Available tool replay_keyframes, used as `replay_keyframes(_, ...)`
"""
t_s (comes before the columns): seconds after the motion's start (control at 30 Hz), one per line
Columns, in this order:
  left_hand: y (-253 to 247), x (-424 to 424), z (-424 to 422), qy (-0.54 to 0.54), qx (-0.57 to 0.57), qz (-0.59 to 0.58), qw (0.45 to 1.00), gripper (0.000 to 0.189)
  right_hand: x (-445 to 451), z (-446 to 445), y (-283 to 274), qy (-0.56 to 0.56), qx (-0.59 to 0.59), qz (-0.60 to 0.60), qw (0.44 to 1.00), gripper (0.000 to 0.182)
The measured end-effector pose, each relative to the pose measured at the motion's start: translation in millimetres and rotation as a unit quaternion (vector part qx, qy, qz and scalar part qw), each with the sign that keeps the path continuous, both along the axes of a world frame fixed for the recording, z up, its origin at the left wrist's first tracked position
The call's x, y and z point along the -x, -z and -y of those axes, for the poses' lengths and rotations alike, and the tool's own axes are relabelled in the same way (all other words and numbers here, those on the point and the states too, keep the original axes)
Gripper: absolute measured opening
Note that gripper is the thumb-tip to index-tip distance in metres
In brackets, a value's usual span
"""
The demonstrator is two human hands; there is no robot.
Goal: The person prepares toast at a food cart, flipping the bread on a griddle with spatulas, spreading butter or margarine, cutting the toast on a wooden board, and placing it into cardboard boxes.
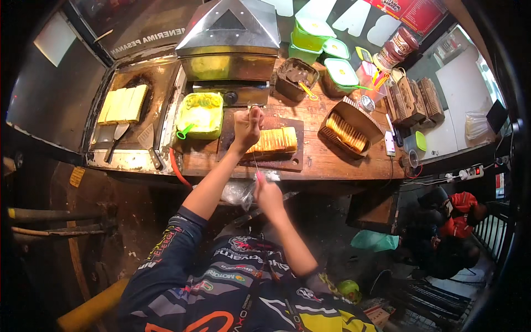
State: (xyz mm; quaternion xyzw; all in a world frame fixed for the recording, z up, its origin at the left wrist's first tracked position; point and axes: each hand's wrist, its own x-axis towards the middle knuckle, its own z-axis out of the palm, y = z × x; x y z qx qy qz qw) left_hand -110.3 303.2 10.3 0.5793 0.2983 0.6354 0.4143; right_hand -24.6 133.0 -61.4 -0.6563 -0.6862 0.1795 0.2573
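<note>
My right hand grips a thin knife by its pink handle, the narrow blade pointing up at the near side of a sliced, toasted loaf. That loaf lies on a dark cutting board, cut crosswise into several thin strips. My left hand is raised at the loaf's left end, its fingers curled in and thumb up. A small metal piece shows at its fingertips; whether the hand holds it cannot be told. To the right, an open cardboard box contains another sliced toasted loaf.
Left, bread blocks and two spatulas lie on a griddle. A tub of yellow spread borders the board. Behind stand a metal hood, a chocolate spread tub and lidded containers. People sit lower right.
</note>
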Motion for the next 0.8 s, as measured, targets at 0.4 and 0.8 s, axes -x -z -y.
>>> replay_keyframes(0.4, 8, 3, 4, 0.024, -0.011, -0.005, 1.000, 0.061, 5, -17, 40, 0.004, -0.028, 0.015, 0.999, 0.028)
replay_keyframes(0.8, 10, 11, 14, 0.054, -0.008, 0.029, 0.998, 0.061, -82, 136, -31, -0.044, -0.042, 0.070, 0.996, 0.037)
